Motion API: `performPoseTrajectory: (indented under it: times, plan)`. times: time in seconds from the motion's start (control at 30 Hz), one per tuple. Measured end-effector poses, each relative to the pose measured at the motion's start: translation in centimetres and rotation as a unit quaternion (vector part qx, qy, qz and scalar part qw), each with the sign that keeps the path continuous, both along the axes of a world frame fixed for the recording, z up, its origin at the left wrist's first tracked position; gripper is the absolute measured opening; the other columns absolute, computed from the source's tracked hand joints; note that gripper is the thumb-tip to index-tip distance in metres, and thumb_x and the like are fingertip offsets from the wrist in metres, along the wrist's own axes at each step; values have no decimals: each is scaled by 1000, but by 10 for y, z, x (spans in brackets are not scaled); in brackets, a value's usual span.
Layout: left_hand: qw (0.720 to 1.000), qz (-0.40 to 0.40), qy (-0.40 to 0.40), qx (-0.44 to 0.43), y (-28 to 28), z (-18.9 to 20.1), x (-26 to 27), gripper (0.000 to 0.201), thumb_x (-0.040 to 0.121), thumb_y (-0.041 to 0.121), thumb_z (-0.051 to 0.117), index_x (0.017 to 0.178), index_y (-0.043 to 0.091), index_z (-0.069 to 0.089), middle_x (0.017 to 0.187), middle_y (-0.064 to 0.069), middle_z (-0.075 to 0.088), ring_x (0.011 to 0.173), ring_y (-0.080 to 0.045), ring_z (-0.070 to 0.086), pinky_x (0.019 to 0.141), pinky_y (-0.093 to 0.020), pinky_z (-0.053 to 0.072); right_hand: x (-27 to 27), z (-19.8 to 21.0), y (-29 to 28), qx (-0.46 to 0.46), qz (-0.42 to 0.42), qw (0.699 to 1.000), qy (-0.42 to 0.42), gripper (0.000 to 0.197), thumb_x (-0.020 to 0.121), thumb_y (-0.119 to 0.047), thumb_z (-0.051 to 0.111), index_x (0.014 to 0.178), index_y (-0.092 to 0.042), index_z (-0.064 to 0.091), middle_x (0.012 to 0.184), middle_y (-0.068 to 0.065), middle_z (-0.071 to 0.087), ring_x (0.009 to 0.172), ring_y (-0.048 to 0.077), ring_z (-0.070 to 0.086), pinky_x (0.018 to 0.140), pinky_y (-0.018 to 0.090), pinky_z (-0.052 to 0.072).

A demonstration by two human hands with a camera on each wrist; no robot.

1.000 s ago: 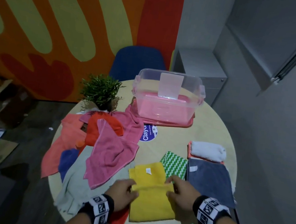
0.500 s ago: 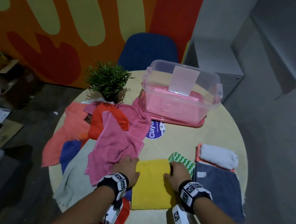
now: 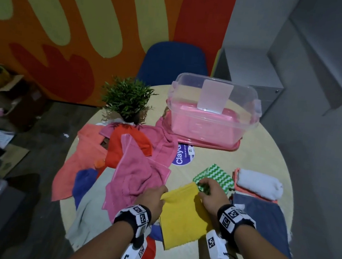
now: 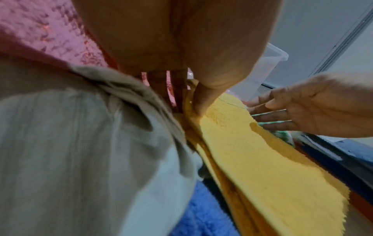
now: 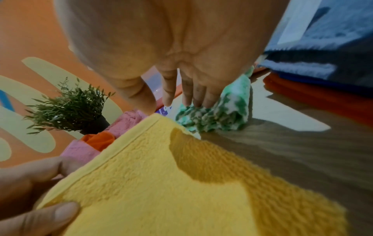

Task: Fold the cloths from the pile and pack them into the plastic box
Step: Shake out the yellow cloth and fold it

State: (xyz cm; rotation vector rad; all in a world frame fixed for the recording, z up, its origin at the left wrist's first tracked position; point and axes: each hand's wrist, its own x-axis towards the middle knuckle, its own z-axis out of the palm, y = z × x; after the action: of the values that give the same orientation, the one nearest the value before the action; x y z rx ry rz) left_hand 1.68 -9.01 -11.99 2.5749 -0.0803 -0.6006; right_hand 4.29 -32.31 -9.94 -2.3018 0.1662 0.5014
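A folded yellow cloth (image 3: 184,217) lies at the table's near edge. My left hand (image 3: 162,193) pinches its far left corner between thumb and fingers (image 4: 199,102), lifting that edge a little. My right hand (image 3: 203,187) has its fingers (image 5: 193,97) straight, and their tips touch the bunched near end of a green-and-white zigzag cloth (image 3: 218,176), just past the yellow cloth's far right corner. The clear plastic box (image 3: 214,112) stands on its pink lid at the far side, holding no cloths that I can see. The unfolded pile (image 3: 136,168) of pink, orange, blue and grey cloths spreads to the left.
A rolled white cloth (image 3: 259,186) lies on a folded orange one at the right, with a grey-blue cloth (image 3: 261,221) nearer me. A potted plant (image 3: 126,101) stands behind the pile. A blue chair (image 3: 173,62) is beyond the round table (image 3: 257,159).
The yellow cloth's far half was folded over. My right hand has left it and reached forward onto the green zigzag cloth; my left hand now pinches the yellow cloth's far left corner.
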Motion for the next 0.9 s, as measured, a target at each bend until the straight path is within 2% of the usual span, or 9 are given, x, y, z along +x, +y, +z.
performPoseTrajectory:
  times: [0.1, 0.2, 0.3, 0.47, 0.57, 0.63, 0.73, 0.8, 0.9]
  plan:
    - [999, -17, -23, -20, -8, 3, 8, 22, 90, 16, 50, 103, 33, 49, 94, 2, 66, 86, -22, 61, 75, -40, 54, -13, 3, 1, -4, -6, 1000, -18, 38, 93, -13, 62, 129, -18, 53, 129, 1, 53, 115, 16, 54, 95, 19, 38]
    - [998, -12, -54, -35, -21, 10, 17, 25, 90, 7, 50, 99, 30, 50, 92, 2, 64, 83, -21, 60, 72, -39, 53, -32, -3, 1, -6, 9, 1000, 23, 60, 90, -24, 65, 144, -21, 38, 143, 1, 46, 128, 19, 49, 109, 30, 40]
    - [998, 10, -52, 15, -24, 12, 21, 36, 86, 4, 48, 113, 28, 54, 106, -2, 65, 94, -25, 60, 79, -39, 53, -48, -5, -1, -41, 22, 998, 37, 71, 89, -25, 66, 148, -25, 26, 150, -1, 33, 135, 20, 42, 114, 35, 35]
    - [996, 13, -20, 85, -16, 7, 8, 68, 79, 2, 51, 141, 24, 36, 139, -7, 39, 121, -27, 46, 98, -37, 45, -73, -2, -6, -90, 109, 990, 1, 61, 89, -20, 63, 142, -30, 35, 148, -3, 18, 132, 22, 42, 110, 28, 36]
    - [991, -31, -93, 86, -16, 5, -8, 73, 76, 7, 54, 141, 31, 32, 144, -2, 28, 127, -24, 38, 103, -37, 39, -86, -4, -6, -142, 173, 975, 8, 60, 84, -24, 64, 137, -31, 38, 153, 2, 12, 129, 29, 45, 107, 37, 43]
    - [985, -98, -122, 75, -16, 6, -21, 61, 77, 13, 56, 133, 34, 39, 143, 2, 27, 127, -23, 36, 103, -37, 36, -93, -6, -5, -175, 194, 965, 34, 62, 79, -26, 67, 134, -29, 39, 151, 5, 15, 121, 32, 50, 100, 39, 48]
    - [962, -232, -107, 99, -17, 9, -45, 44, 83, 35, 59, 124, 29, 44, 137, 2, 33, 127, -25, 36, 102, -42, 31, -98, -13, -7, -219, 247, 942, 55, 66, 74, -29, 71, 132, -27, 39, 146, 8, 18, 119, 33, 46, 101, 40, 45]
    - [953, -273, -56, 121, -15, 6, -60, 58, 82, 48, 61, 131, 25, 41, 143, -2, 32, 134, -27, 30, 106, -48, 25, -96, -14, -8, -221, 270, 936, 44, 56, 82, -28, 65, 131, -29, 37, 145, 9, 20, 117, 31, 45, 101, 42, 44]
    - [950, -266, -33, 157, -15, 0, -82, 69, 84, 44, 64, 142, 21, 33, 158, -2, 17, 147, -22, 14, 113, -51, 15, -93, -12, -16, -221, 294, 929, 45, 54, 84, -23, 63, 130, -30, 36, 140, 8, 23, 106, 31, 52, 94, 41, 48]
